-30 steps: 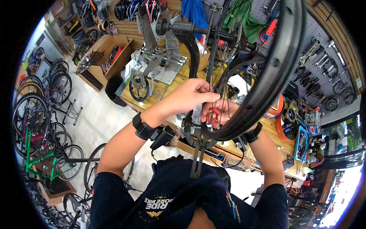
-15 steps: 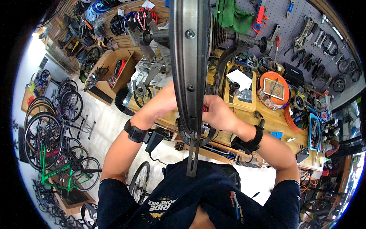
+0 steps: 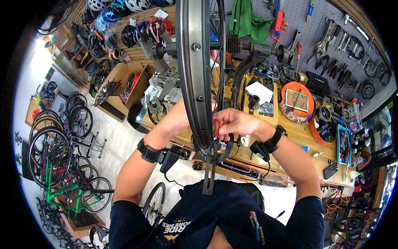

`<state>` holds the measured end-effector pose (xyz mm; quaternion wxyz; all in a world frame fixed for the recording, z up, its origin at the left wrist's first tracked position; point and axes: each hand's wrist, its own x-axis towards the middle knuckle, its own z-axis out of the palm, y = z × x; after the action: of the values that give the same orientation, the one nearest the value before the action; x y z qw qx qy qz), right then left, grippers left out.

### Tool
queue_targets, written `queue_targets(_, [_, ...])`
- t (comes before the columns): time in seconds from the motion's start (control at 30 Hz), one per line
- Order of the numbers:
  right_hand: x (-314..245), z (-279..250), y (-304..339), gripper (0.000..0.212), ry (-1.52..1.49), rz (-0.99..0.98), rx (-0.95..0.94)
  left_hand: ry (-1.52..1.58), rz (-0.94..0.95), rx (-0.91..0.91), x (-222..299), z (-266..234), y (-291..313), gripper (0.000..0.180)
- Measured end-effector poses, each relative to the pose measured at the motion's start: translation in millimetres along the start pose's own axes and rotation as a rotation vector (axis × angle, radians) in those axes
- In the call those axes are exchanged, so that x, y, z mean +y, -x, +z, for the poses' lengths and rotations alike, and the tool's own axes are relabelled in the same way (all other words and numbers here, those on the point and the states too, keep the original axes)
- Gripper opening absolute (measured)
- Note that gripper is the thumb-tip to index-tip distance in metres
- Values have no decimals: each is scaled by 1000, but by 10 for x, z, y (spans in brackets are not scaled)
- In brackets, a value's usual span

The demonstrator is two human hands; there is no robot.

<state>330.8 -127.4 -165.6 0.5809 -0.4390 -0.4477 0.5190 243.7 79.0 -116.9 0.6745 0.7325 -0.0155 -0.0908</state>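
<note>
A bare bicycle wheel rim (image 3: 194, 72) stands upright in front of me, without a tire, in a dark metal truing stand (image 3: 248, 58). Its cogs (image 3: 234, 45) and spokes show to the right of the rim. My right hand (image 3: 240, 123) is closed just right of the rim's lower part, thumb and finger pinching a small red spoke wrench (image 3: 217, 127) by the spokes. From the left, my left hand (image 3: 179, 117) reaches behind the rim; its fingers are hidden there. Below, a slotted metal arm (image 3: 209, 176) of the stand points toward my chest.
The wooden workbench (image 3: 290, 147) carries an orange round tub (image 3: 296, 101), a blue tray (image 3: 343, 144) and a cardboard tray (image 3: 265, 110) of parts. Tools hang on the pegboard (image 3: 286, 25). An open cardboard box (image 3: 120, 91) and several bicycles (image 3: 62, 166) stand at left.
The rim appears farther left in view and the spokes beside it show more. My right hand has come out from behind the rim's edge, so its pinch on the red spoke wrench is visible.
</note>
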Motion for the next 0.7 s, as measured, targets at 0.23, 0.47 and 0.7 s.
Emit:
queue_targets(0.23, [-84,424,-136,39,800,127,516,38,27,-44,-111,-66,4,48])
queue_targets(0.47, [86,501,-243,40,938,43,763,119,-17,-16,-129,-6,-3,42])
queue_targets(0.7, [-138,172,43,30,-110,171,177,133,-19,-48,-71,-24,18,43])
